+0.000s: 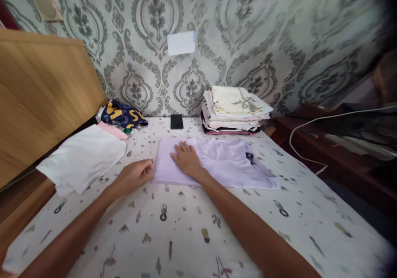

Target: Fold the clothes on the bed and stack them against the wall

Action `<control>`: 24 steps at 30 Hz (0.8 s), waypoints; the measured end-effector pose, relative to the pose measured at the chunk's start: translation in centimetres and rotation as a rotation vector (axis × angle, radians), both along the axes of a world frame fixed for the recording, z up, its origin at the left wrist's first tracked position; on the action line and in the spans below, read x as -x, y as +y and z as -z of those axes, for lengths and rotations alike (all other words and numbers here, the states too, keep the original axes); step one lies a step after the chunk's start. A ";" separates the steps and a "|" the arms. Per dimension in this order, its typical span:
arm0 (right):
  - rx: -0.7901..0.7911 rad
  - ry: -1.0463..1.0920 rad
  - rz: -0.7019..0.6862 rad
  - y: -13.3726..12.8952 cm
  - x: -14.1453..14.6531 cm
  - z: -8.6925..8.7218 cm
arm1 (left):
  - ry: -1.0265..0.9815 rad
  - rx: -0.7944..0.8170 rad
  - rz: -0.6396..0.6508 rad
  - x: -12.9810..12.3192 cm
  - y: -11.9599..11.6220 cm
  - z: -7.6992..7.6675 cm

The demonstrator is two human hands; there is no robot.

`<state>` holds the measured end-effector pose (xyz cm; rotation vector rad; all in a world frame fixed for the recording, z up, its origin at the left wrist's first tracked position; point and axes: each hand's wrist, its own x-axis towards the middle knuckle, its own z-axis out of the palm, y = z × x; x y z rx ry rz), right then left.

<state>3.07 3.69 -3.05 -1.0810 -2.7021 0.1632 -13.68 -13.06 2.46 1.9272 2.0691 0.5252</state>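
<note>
A lavender garment (226,162) lies partly folded on the patterned white cloth (186,236), its left part a neat rectangle and its right part spread out, with a dark label near the collar. My right hand (186,158) rests flat on the folded left part, fingers spread. At the garment's left edge is my left hand (135,175), its fingers curled together; whether it pinches the edge is too small to tell.
White clothing (87,154) and a dark blue patterned cloth (122,115) lie at the left beside a wooden panel (46,92). A black phone (176,122) lies near the wall. Folded clothes (234,110) are stacked at the back right. A white cable (294,146) hangs at the right.
</note>
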 end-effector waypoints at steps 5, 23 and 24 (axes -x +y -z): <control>-0.006 0.009 0.005 -0.2 -0.1 -0.4 | -0.064 -0.146 -0.094 4.1 10.3 -0.1; 0.016 0.043 0.016 -0.6 -0.7 -1.2 | 0.079 -0.073 0.130 6.4 20.7 4.0; 0.016 0.048 0.015 -0.5 -0.7 -1.2 | 0.095 -0.072 0.136 6.5 20.9 4.1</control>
